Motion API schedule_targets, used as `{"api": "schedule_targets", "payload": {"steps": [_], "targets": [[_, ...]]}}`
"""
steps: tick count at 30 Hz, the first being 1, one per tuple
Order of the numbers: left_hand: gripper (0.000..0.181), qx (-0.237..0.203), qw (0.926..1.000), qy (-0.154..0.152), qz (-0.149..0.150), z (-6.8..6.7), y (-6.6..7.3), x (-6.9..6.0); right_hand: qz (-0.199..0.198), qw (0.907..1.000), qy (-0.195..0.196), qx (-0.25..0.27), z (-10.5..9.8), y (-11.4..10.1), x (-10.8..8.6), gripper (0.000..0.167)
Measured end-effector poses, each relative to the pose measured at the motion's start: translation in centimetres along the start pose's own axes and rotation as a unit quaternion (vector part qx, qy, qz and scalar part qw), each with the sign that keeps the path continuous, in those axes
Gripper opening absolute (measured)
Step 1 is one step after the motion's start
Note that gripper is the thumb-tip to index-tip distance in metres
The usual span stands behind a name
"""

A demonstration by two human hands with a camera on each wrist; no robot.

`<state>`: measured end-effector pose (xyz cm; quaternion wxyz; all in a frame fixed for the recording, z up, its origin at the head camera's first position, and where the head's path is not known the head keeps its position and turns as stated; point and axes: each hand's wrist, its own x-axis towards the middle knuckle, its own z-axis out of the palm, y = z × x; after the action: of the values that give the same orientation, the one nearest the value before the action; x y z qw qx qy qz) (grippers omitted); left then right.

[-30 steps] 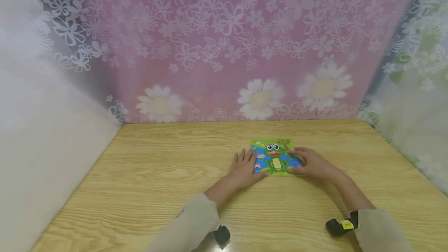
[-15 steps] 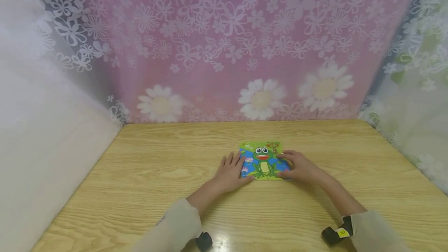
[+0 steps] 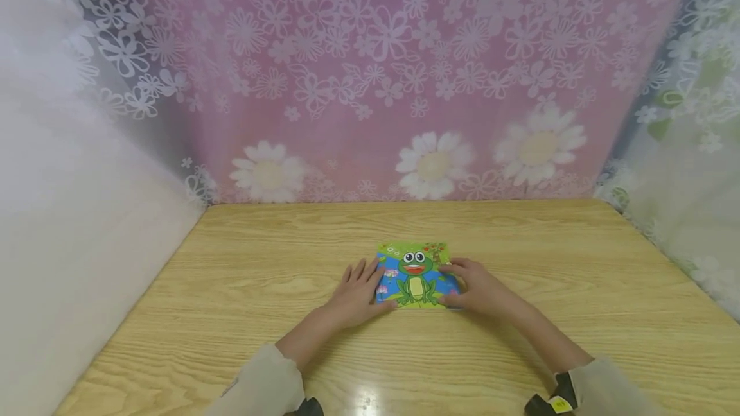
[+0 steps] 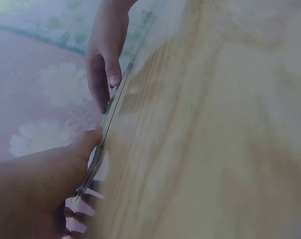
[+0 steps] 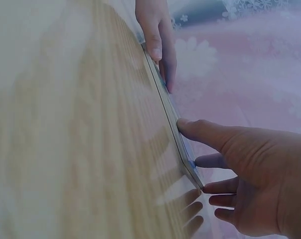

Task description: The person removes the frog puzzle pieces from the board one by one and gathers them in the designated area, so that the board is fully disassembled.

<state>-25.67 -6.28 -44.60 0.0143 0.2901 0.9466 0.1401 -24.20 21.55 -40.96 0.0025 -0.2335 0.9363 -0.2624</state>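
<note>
A flat square board with a green cartoon frog on a blue and green ground [image 3: 415, 285] lies on the wooden table. My left hand [image 3: 354, 297] rests at its left side, fingers spread, thumb at the near edge. At the right side, my right hand [image 3: 480, 289] touches the board with thumb and fingertips. In the right wrist view the thin two-layered edge of the board [image 5: 165, 109] shows, with my right hand [image 5: 255, 174] against it. My left hand [image 4: 46, 179] meets the same edge in the left wrist view.
The wood-grain table [image 3: 277, 249] extends around the board. A pink curtain with white flowers [image 3: 347, 114] hangs behind it. Pale cloth stands at the left [image 3: 87, 210] and floral cloth at the right [image 3: 694, 198].
Both hands and the frog board have moved left and a little nearer to me across the table. The fingers keep much the same places on the board.
</note>
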Motion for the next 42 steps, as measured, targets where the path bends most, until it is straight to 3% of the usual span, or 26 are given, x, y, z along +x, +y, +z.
{"api": "schedule_targets", "payload": {"steps": [23,42], "targets": [[0.085,-0.029,0.9996,-0.005,-0.004,-1.8,-1.1,-5.3,-0.024,0.9996,-0.014,0.000,2.2,-3.9,-0.6,0.064],[0.085,-0.045,0.9989,-0.014,-0.001,-3.1,-1.7,-8.3,-0.038,0.9989,-0.021,-0.017,3.1,-6.5,-1.0,0.064]]}}
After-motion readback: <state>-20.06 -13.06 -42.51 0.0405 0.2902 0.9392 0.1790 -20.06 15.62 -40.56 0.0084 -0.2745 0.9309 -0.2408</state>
